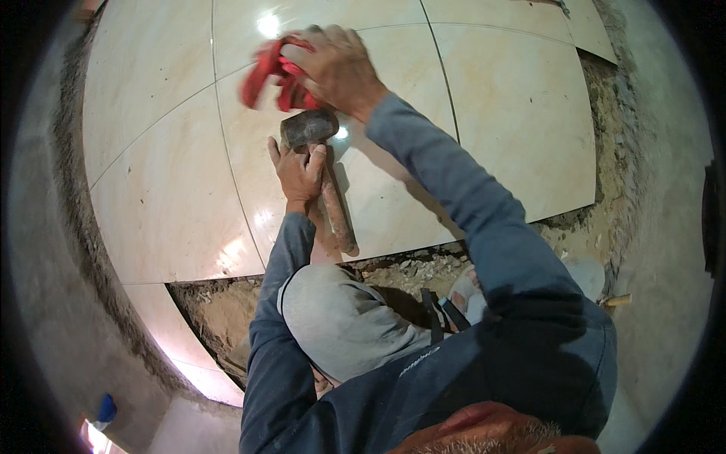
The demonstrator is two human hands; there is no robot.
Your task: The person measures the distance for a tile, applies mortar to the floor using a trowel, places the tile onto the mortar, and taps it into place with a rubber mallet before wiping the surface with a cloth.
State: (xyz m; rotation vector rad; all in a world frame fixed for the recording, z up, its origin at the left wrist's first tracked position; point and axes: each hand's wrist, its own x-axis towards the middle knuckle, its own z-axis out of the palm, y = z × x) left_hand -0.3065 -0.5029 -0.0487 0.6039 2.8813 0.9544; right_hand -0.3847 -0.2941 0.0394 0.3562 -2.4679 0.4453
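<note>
My right hand [338, 69] is closed around a bunched red cloth [266, 74] just beyond the mallet; hand and cloth are blurred by motion. A rubber mallet [311, 127] with a dark head and a worn wooden handle lies on the cream tile [393, 181], its handle pointing toward me. My left hand [299, 172] rests on the same tile to the left of the handle, fingers spread and thumb against or very close to the handle near the head. Whether the thumb presses on it, I cannot tell.
Glossy cream tiles [514, 113] with dark joints stretch ahead and to both sides. Rough soil and rubble [412, 271] lie along their near edge, by my knee. A strip of broken ground [72, 204] runs beside the grey wall [34, 250] at left. A blue object [107, 408] is at lower left.
</note>
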